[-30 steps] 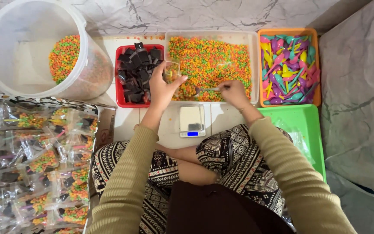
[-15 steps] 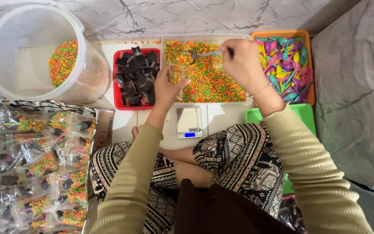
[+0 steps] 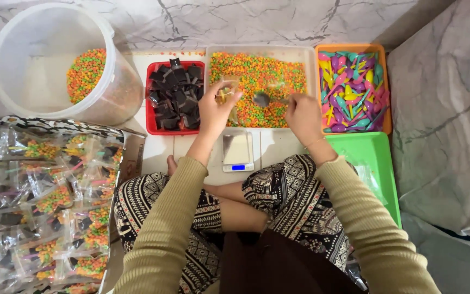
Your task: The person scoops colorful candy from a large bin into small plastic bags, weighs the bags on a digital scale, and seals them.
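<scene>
Marble-patterned floor [image 3: 278, 22] spreads out in front of your crossed legs, with a row of trays lined up on it. Your left hand [image 3: 216, 109] is closed around a small clear bag [image 3: 226, 93], held up over the near edge of the white tray of multicoloured pellets [image 3: 257, 71]. Your right hand [image 3: 303, 111] grips the handle of a metal spoon [image 3: 263, 98], whose bowl sits just beside the bag, above the same pellets. To the left of that tray stands a red tray of dark square pieces [image 3: 174, 92]; to the right, an orange tray of bright plastic scoops [image 3: 354, 90] in pink, teal and yellow. Just below your hands lies a small digital scale [image 3: 237, 149] with a blue display. A green tray [image 3: 371, 158] rests by your right forearm. At far left stands a large clear tub [image 3: 44, 60] holding more pellets, and below it a heap of filled clear packets [image 3: 50, 201] on a black-and-white patterned sheet.
</scene>
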